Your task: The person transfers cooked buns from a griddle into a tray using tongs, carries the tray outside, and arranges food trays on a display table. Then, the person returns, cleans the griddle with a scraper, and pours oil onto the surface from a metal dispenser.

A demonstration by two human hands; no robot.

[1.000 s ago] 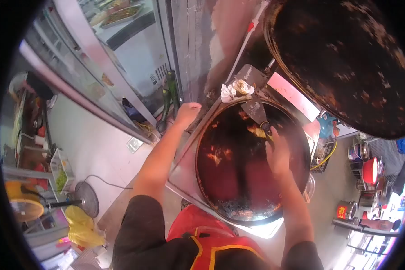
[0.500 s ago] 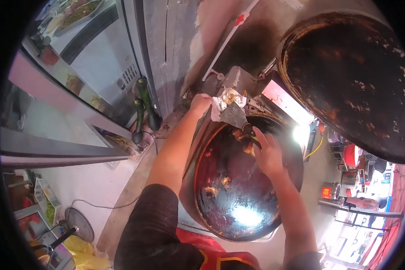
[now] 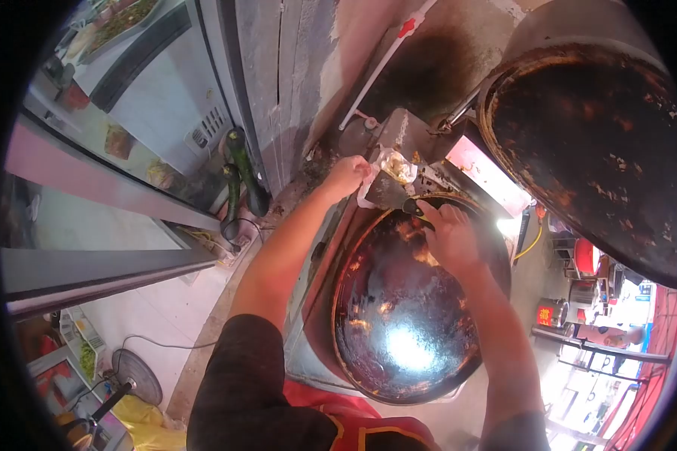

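The right hand (image 3: 453,239) is wrapping its fingers around the dark handle of a flat scraper (image 3: 388,195); the blade is pointing toward 10 o'clock from these fingers and is reaching the crumpled white sheet (image 3: 396,167). This sheet is lying beyond the rim of the large round pan (image 3: 368,278), near 12 o'clock, and is carrying yellowish scraps. The left hand (image 3: 346,177) is staying at about 11 o'clock of the pan, its fingers curling narrowly; the sheet is lying at 3 o'clock, just beside their tips, but I cannot tell whether they are pinching its edge.

As I am judging, the work is standing partway: scraps are already resting on the sheet, while brown patches (image 3: 359,325) are remaining on the pan, one toward 8 o'clock. Glare toward 6 o'clock is hiding part of the surface.
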